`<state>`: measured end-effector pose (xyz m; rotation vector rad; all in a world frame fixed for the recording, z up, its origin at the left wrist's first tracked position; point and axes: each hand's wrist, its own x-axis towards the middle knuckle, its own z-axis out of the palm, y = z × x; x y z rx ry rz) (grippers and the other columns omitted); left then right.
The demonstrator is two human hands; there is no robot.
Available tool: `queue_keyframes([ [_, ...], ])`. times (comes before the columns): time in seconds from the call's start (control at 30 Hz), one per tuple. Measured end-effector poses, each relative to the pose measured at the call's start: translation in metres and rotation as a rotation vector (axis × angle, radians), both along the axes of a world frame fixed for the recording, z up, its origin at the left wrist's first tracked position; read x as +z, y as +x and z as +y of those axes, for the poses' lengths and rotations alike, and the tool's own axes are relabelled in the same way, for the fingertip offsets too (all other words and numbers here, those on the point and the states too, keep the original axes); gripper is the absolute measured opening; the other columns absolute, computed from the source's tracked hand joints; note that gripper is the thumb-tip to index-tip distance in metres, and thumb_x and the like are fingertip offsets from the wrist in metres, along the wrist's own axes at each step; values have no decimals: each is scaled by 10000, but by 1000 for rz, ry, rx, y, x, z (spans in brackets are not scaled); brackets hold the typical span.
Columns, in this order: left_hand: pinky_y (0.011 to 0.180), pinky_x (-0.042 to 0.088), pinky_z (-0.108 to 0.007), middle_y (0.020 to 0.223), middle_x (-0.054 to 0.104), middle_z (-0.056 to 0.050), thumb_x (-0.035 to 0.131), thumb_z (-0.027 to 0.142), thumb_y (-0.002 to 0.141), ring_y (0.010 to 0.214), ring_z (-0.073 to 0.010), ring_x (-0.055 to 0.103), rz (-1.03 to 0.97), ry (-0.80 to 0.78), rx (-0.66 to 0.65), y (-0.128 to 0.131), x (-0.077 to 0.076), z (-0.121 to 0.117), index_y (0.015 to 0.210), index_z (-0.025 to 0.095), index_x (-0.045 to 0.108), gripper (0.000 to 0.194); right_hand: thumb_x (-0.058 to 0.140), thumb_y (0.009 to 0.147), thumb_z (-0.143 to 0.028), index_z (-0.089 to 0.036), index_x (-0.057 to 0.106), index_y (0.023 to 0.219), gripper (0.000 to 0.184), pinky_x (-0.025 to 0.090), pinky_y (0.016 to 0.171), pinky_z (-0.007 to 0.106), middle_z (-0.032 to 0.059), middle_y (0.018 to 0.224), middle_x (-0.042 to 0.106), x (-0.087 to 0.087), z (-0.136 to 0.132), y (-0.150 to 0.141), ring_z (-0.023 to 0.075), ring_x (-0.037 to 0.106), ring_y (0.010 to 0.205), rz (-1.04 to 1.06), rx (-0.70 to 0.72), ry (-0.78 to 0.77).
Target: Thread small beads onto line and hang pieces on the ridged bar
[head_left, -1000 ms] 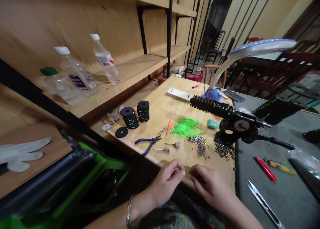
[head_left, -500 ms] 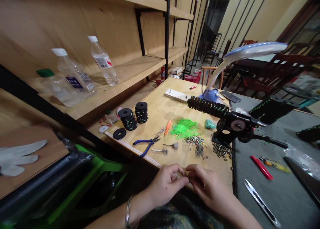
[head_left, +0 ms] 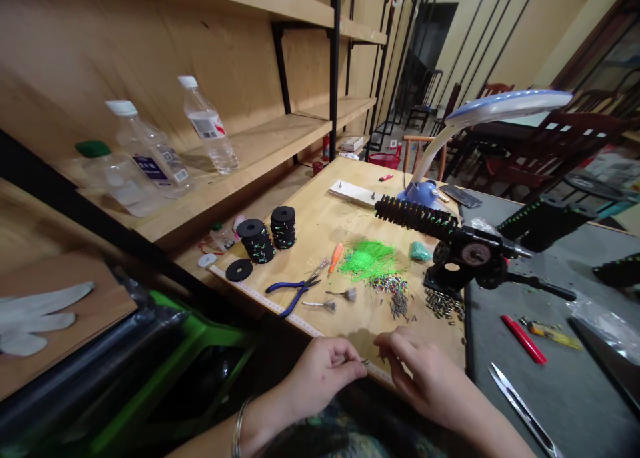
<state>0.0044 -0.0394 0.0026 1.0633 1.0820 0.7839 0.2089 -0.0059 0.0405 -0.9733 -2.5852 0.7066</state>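
Observation:
My left hand [head_left: 323, 371] pinches a tiny bead-like piece [head_left: 365, 363] at its fingertips, just over the tape ruler [head_left: 265, 305] along the front edge of the wooden table [head_left: 310, 198]. My right hand [head_left: 423, 371] hovers nearest that edge, fingers curled and apart, with nothing visible in them. Farther up lie blue-handled pliers [head_left: 293, 291], a heap of bright green fibres [head_left: 370, 259], mixed small beads [head_left: 389, 284] and dark metal pieces [head_left: 443, 305]. Two stacks of black foam spools [head_left: 257, 240] stand at the table's left.
A black clamp stand [head_left: 475, 253] holding a bristly rod and a blue desk lamp [head_left: 505, 105] stand at the table's right. A grey surface there carries thread snips [head_left: 523, 411] and a red lighter [head_left: 523, 339]. Shelves with plastic bottles [head_left: 210, 128] rise on the left.
My hands have separated: the right hand has drawn away to the right, and the left has slid slightly down and left. The view has shifted only slightly.

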Motion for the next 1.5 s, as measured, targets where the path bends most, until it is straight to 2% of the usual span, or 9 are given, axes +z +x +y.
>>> queue_keyframes([
  [0.13, 541, 305, -219, 559, 481, 58, 690, 346, 718, 541, -87, 392, -4, 1, 30, -2, 8, 0, 646, 148, 567, 244, 374, 947, -119, -179, 570, 906, 209, 423, 612, 290, 62, 751, 619, 0, 7, -1, 181, 563, 689, -11, 6, 141],
  [0.27, 542, 294, -223, 561, 474, 59, 676, 336, 719, 548, -90, 390, -3, 9, 48, -4, 12, 1, 647, 152, 556, 231, 352, 946, -120, -183, 578, 825, 264, 392, 566, 281, 53, 685, 597, 7, 10, -4, 172, 533, 625, -42, 47, 186],
  [0.63, 547, 291, -227, 576, 481, 52, 650, 308, 731, 560, -95, 390, 17, 19, 66, -7, 11, -3, 654, 146, 562, 200, 374, 904, -101, -187, 602, 802, 264, 342, 535, 270, 36, 649, 564, 11, 16, -6, 163, 503, 588, -85, 91, 219],
  [0.8, 567, 317, -228, 586, 498, 45, 648, 295, 727, 576, -102, 423, 28, 46, 92, -9, 14, -3, 644, 151, 567, 186, 405, 900, -110, -186, 619, 791, 252, 407, 607, 307, 76, 728, 632, 14, 30, 5, 199, 513, 697, -82, 55, 310],
  [0.9, 568, 321, -227, 589, 508, 40, 651, 300, 733, 580, -106, 433, 46, 51, 99, -10, 14, -4, 649, 151, 577, 187, 419, 904, -98, -186, 638, 907, 236, 455, 701, 349, 99, 876, 697, 18, 29, 6, 227, 556, 830, -51, 72, 289],
  [1.03, 561, 314, -229, 583, 497, 40, 650, 296, 748, 571, -104, 422, 74, 63, 106, -10, 13, -6, 659, 145, 591, 185, 431, 897, -130, -177, 627, 1042, 248, 477, 686, 351, 101, 866, 699, 23, 16, -5, 231, 580, 831, -20, 95, 206],
  [1.17, 558, 309, -228, 578, 483, 44, 644, 297, 760, 568, -102, 414, 81, 72, 107, -11, 13, -7, 661, 144, 601, 187, 464, 926, -222, -186, 644, 917, 183, 450, 622, 315, 78, 770, 669, 20, 9, -17, 206, 561, 734, -10, 107, 138],
  [1.27, 555, 307, -227, 574, 483, 44, 639, 289, 766, 568, -102, 410, 93, 81, 106, -11, 14, -7, 660, 141, 608, 184, 436, 948, -191, -190, 633, 852, 219, 394, 576, 295, 54, 676, 629, 13, 9, -19, 192, 524, 669, -6, 97, 156],
  [1.5, 560, 315, -226, 578, 503, 37, 641, 289, 768, 574, -104, 423, 93, 97, 115, -12, 13, -8, 666, 140, 615, 182, 385, 969, -186, -196, 599, 829, 256, 397, 589, 297, 54, 683, 616, 9, 15, -12, 195, 522, 687, -28, 60, 171],
])
